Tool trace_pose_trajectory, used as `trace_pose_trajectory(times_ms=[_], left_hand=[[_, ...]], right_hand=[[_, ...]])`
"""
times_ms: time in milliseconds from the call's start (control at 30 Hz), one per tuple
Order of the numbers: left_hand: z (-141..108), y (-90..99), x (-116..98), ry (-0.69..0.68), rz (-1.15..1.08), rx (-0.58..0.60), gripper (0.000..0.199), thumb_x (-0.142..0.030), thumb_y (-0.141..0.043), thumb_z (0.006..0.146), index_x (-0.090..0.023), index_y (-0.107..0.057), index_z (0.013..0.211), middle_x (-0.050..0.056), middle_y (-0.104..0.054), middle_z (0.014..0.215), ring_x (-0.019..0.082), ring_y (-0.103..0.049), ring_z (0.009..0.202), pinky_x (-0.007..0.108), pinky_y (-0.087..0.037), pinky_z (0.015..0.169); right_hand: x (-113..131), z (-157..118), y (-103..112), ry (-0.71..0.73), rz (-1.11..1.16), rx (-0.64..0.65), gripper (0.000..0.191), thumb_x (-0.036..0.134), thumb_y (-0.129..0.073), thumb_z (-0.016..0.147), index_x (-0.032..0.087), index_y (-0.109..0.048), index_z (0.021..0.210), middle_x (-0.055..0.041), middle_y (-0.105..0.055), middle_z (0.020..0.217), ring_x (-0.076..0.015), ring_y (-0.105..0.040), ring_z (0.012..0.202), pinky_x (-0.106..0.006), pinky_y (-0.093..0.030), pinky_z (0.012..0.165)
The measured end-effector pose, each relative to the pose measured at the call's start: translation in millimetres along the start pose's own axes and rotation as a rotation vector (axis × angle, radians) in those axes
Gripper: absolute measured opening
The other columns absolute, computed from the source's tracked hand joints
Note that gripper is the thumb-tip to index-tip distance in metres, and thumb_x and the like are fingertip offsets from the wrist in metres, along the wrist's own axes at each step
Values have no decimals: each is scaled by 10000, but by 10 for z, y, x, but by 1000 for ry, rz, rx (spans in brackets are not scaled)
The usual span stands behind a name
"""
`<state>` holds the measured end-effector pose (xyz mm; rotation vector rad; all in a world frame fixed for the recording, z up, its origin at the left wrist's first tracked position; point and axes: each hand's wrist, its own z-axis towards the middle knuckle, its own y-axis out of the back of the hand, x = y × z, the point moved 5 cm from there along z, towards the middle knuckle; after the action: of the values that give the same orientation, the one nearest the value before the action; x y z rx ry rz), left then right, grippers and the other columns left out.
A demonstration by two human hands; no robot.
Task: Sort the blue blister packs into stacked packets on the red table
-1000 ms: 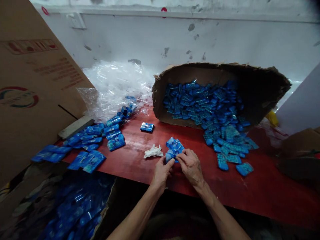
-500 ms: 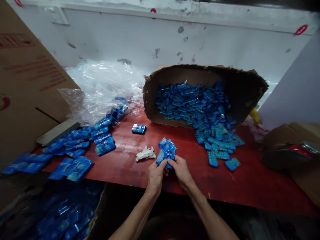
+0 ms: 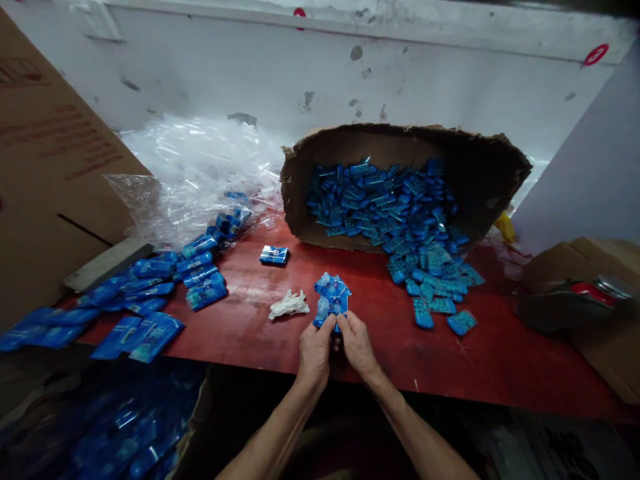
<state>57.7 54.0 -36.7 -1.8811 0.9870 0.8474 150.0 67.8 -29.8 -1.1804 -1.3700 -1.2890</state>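
Note:
A blue printed plastic packet (image 3: 332, 297) is pinched between my two hands near the table's front edge. My left hand (image 3: 315, 347) grips its lower left, thumb on top. My right hand (image 3: 359, 343) grips the lower right in the same way, with the two thumbs side by side. The fingers beneath are mostly hidden. Left of my hands lies a crumpled white scrap (image 3: 289, 305). Behind that scrap sits a small stack of blue printed cards or wrappers (image 3: 274, 255).
A torn cardboard box (image 3: 500, 160) on its side spills blue packs (image 3: 434, 277) onto the red table (image 3: 380, 360). Filled blue packets (image 3: 155, 287) and clear plastic bags (image 3: 200, 167) lie left. Below is a bin of blue packs (image 3: 135, 427). A carton (image 3: 580, 280) stands right.
The packet has turned a little and looks straighter between my hands, which still pinch its lower edge. The whole view has shifted slightly; the things on the table stay in place.

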Motion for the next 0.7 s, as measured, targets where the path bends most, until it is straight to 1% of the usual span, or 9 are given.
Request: trace_pose_trajectory(times_ms=[67,200,267,333,400,467,500,567,700], left_hand=[[-21,-5,-16,38,-18,53,308,-373,-669,569,-104,-566,677,-34,-506,456,59,-431,386,182,-340,389],[-64,-12,-63,152,-61,231,305,-370,-637,624,-94,-556,725,18,-574,541,81,-505,446,184,-367,420],[-74,25,-80,184,-62,221,275,-337,-646,622,-99,-541,711,17,-574,535,79,-506,436,176,-359,410],[-76,68,-82,199,-68,168,249,-317,-650,621,-114,-518,684,-3,-551,498,74,-496,416,168,-349,395],[-82,85,-63,219,-90,134,241,-313,-649,626,-129,-500,673,-17,-534,477,75,-497,413,162,-348,387],[-92,85,-32,246,-119,116,243,-314,-654,628,-141,-489,675,-26,-525,467,74,-498,409,155,-346,377],[-97,83,-14,261,-135,108,245,-313,-656,628,-145,-485,673,-29,-520,461,74,-496,404,152,-344,371],[-109,85,14,286,-169,94,240,-309,-654,637,-149,-478,669,-32,-514,451,71,-490,393,146,-343,361],[-131,111,42,328,-219,74,198,-287,-619,685,-148,-479,669,-22,-524,453,70,-492,388,143,-356,358]], right_hand=[[11,7,7,2,-3,48,260,384,-382,801,177,-440,654,43,-446,553,-89,-403,497,-202,-334,461],[103,60,114,19,-31,161,287,401,-420,780,170,-460,614,44,-445,535,-89,-409,493,-207,-338,478],[193,145,255,60,-101,197,287,397,-446,777,165,-500,616,32,-475,559,-102,-436,530,-219,-349,523],[306,300,492,153,-329,121,253,373,-439,798,163,-556,720,-10,-549,691,-140,-490,660,-248,-365,621],[415,494,822,227,-734,-163,244,342,-455,802,156,-556,924,-86,-553,932,-208,-478,871,-304,-348,732],[414,678,1073,138,-1088,-347,334,340,-456,806,144,-501,1072,-154,-492,1071,-272,-424,979,-357,-327,752],[374,757,1135,89,-1191,-348,331,334,-453,808,136,-507,1068,-170,-492,1057,-288,-419,980,-366,-327,737],[269,841,1154,51,-1255,-305,266,296,-448,812,148,-551,1008,-160,-516,992,-283,-443,934,-355,-331,707],[72,741,960,81,-1216,-212,246,211,-375,841,198,-585,967,-114,-535,951,-227,-472,882,-307,-335,697]])
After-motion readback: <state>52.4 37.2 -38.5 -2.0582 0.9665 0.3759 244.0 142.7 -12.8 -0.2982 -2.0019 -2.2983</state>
